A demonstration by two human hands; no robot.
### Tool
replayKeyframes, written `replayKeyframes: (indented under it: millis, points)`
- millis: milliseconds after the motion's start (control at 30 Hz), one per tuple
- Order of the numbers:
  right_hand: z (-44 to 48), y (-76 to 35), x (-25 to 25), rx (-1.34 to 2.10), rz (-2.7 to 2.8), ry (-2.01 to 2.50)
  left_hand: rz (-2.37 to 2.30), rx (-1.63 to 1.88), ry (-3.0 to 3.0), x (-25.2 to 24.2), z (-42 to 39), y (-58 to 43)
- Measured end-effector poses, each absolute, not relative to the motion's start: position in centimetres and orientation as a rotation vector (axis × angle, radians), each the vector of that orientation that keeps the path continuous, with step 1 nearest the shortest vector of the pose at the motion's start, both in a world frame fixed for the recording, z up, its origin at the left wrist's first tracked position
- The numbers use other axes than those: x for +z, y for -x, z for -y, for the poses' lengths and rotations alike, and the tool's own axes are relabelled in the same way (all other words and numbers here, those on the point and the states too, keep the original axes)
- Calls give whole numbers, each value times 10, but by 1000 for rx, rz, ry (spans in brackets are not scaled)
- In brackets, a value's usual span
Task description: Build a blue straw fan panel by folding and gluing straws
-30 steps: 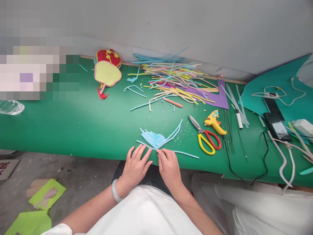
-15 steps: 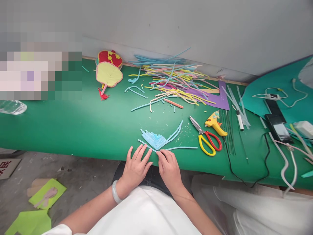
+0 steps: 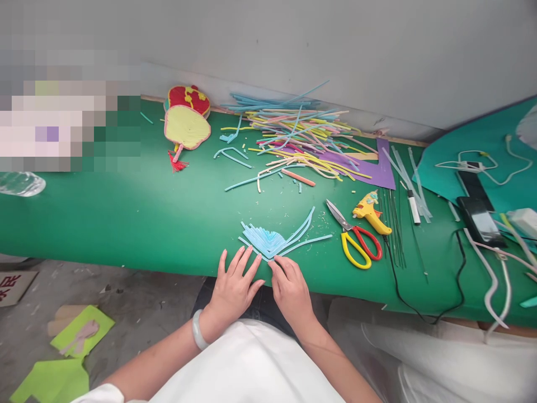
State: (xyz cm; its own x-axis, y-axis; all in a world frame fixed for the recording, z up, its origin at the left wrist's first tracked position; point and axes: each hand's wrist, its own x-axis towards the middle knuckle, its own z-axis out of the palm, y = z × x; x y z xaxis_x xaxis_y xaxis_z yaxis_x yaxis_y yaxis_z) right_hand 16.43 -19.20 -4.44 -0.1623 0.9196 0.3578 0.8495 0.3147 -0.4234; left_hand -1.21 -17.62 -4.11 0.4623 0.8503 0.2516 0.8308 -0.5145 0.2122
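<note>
A fan of folded light-blue pipe cleaners (image 3: 268, 242) lies on the green table near its front edge, with longer ends stretching up to the right. Along its lower side runs a separate light-blue pipe cleaner (image 3: 310, 241), bent near the fan's point. My left hand (image 3: 237, 280) lies flat with fingers spread, its fingertips on or beside the left part of that strip. Thumb and fingers of my right hand (image 3: 290, 282) are pinched on the strip just right of the bend. The fingertips partly cover it there.
Red-and-yellow-handled scissors (image 3: 354, 235) lie open-bladed at right, beside a yellow glue gun (image 3: 371, 212) with a black cord. Behind is a heap of coloured pipe cleaners (image 3: 293, 126) on purple sheet. Fuzzy fan-shaped crafts (image 3: 187, 127) lie back left. A phone (image 3: 480, 221) sits far right.
The right end of the lower blue pipe cleaner has swung upward, toward the fan. My right hand keeps its pinch, and my left hand has barely moved.
</note>
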Motion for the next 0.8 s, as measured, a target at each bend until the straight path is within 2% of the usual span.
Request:
replayKeyframes:
  millis: [800]
  points:
    - [193,-165,-50,194,2024,1537,-1529,434,-2600,-42,175,10]
